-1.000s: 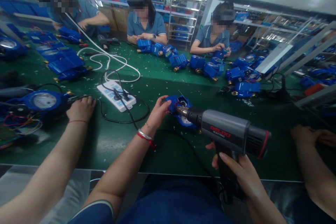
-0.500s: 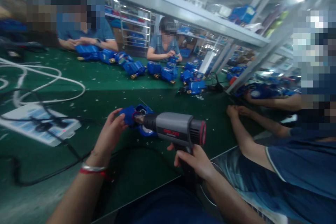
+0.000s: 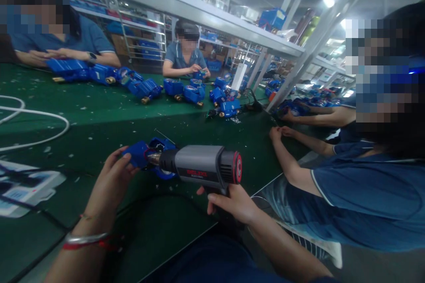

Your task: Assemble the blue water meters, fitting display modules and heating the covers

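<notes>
At the far left, a white power strip (image 3: 41, 192) lies on the green bench (image 3: 83, 132). It has slid toward the edge of sight, because the whole view has swung to the right. Next comes the left hand (image 3: 114, 170). Its grip is closed, with thumb and fingers pinching a blue cover (image 3: 135, 154). Just right of that, the blue meter (image 3: 166, 175) sits on the bench, partly behind the gray heat gun (image 3: 201, 166). The gun's silver nozzle (image 3: 153, 158) is at the cover. I cannot tell if they touch. The right hand (image 3: 237, 203) has its grip wrapped around the gun's handle. Hands, gun and meter have stayed together, so the work has not lost its place. Farther right, a co-worker's hands (image 3: 276, 133) now show more clearly.
</notes>
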`<action>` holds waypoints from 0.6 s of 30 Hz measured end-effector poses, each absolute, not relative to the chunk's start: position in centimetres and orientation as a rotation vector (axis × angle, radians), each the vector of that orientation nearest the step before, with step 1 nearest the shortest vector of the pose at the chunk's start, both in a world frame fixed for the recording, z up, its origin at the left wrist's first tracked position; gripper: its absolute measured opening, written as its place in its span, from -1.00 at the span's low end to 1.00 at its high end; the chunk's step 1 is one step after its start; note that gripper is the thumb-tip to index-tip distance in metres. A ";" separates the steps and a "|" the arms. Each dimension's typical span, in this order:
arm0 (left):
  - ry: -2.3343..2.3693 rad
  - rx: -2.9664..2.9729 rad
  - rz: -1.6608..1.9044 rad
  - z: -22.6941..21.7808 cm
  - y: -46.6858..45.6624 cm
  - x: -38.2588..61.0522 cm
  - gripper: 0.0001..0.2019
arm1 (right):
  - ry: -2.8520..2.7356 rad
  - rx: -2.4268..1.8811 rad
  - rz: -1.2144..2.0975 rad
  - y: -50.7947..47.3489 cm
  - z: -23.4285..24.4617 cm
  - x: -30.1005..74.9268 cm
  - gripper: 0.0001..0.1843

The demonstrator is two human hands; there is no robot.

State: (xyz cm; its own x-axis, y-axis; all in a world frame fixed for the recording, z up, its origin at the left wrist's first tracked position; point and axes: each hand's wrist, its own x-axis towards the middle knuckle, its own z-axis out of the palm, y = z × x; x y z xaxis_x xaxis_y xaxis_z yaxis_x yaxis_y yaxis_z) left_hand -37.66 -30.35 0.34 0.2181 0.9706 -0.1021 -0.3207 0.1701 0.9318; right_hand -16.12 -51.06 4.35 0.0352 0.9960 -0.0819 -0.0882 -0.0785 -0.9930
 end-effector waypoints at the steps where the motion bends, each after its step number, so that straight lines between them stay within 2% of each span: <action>1: 0.869 0.957 1.108 0.2 -30.3 -37.7 -0.65 | -1.082 -1.222 1.273 -51.0 4.3 -16.1 -0.63; 10: 0.756 0.938 1.129 -0.8 -30.0 -38.0 -0.56 | -1.167 -1.384 1.233 -51.1 5.3 -16.4 -0.65; 18: 0.707 0.931 1.142 -1.7 -29.7 -38.2 -0.58 | -1.210 -1.619 1.149 -51.7 5.5 -16.3 -0.59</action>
